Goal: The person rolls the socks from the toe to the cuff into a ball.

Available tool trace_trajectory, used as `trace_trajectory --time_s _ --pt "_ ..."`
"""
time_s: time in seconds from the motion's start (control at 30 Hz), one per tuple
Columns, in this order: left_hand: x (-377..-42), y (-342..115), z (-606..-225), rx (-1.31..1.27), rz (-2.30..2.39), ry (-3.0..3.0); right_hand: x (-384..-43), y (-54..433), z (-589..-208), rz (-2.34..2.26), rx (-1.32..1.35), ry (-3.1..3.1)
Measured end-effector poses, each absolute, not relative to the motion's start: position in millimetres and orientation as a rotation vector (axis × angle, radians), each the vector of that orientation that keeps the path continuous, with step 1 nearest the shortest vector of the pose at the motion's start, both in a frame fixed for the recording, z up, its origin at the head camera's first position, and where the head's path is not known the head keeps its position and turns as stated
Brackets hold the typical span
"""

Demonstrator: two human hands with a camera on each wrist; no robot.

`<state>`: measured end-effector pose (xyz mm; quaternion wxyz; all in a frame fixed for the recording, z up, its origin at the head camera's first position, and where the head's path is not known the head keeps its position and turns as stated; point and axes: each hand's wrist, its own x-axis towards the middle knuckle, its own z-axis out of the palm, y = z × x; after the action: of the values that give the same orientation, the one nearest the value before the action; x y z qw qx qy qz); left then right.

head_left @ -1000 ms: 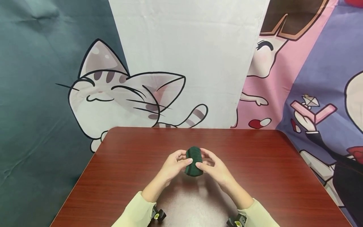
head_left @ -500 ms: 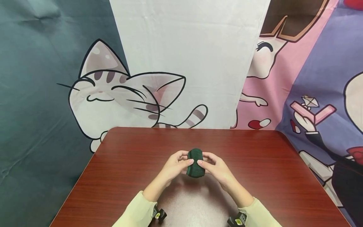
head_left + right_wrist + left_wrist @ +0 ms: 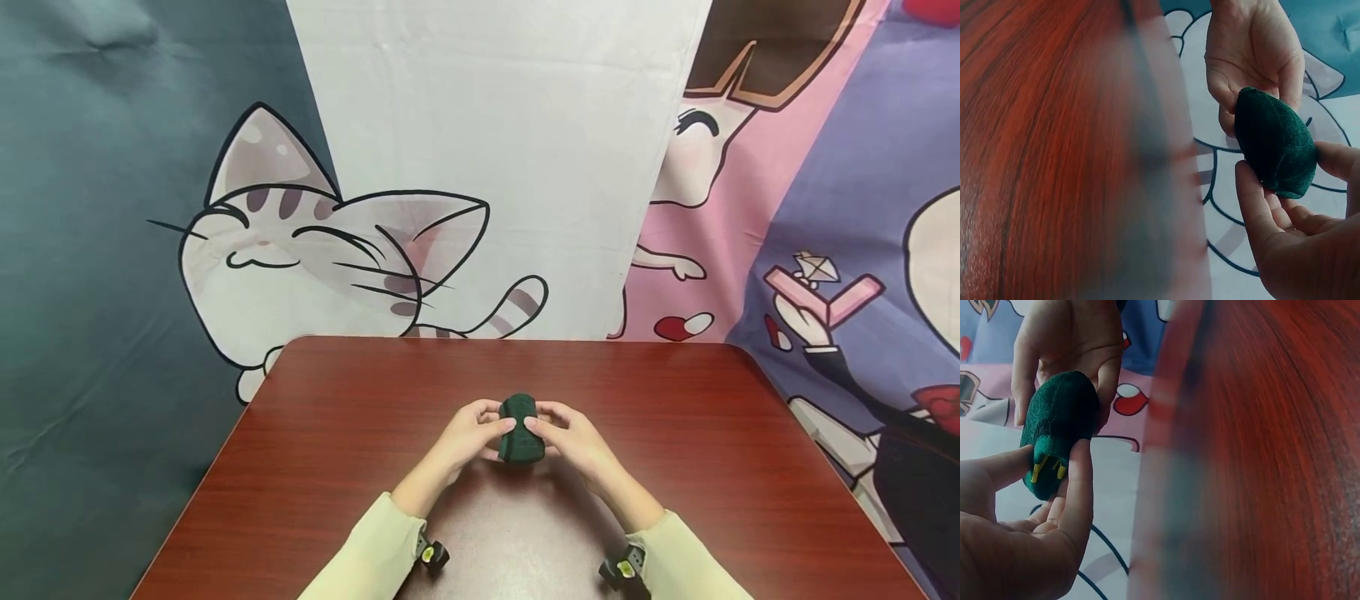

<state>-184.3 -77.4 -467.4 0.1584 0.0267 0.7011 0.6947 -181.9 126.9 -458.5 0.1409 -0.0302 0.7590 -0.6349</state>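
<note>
In the head view, a small dark green velvet box (image 3: 522,435) is held up over the table between both hands. Its sides are rounded and a darker band runs along it. My left hand (image 3: 467,435) pinches its left end, thumb on the near face and fingers behind. At the other end my right hand (image 3: 576,443) grips it the same way, and the two thumb tips nearly meet. Seen from the left wrist, the box (image 3: 1063,415) has a notch with two thin yellow pieces at the left-hand end. The right wrist view shows the box (image 3: 1275,144) with smooth, plain cloth.
Below the hands spreads a reddish-brown wooden table (image 3: 337,400) with rounded far corners. Behind it hangs a printed cloth backdrop (image 3: 510,150) with a cartoon cat and figures. Small black devices sit on both wrists, the left device (image 3: 432,554) and the right device (image 3: 622,569).
Both hands have shifted the box slightly to the right and turned it a little. The grip of each hand stays much the same.
</note>
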Motion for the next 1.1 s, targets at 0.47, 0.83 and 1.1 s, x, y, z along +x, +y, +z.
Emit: trace_trajectory --time_s 0.47,0.83,1.1 --pt "-198.7 -70.3 -484.5 0.011 1.934 2.015 -193.3 130.9 -470.4 -1.767 -0.033 2.193" --pt "-206.3 -67.6 -502.7 -0.015 1.898 2.013 -202.5 133.7 -485.7 -1.737 0.0 2.137" --pt "-206.2 -62.6 -509.6 -0.044 1.836 2.074 -204.4 134.5 -492.6 -1.709 0.024 2.117"
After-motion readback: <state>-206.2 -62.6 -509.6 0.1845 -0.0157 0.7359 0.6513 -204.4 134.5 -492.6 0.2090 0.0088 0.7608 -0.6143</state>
